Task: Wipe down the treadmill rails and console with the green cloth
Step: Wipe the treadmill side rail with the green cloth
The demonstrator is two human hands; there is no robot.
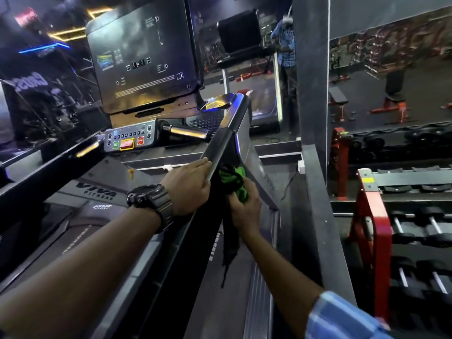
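Dumbbell rack (371,216) stands R of treadmill. L hand (188,185) wraps right rail (220,145); R hand (244,211) grips bunched green cloth (234,178) against rail's outer side.

the right hand (244,211) covers the lower part of the green cloth (236,178) on the far side of the right rail (217,152). the console (144,57) top is cut off, its small print too blurred to read.
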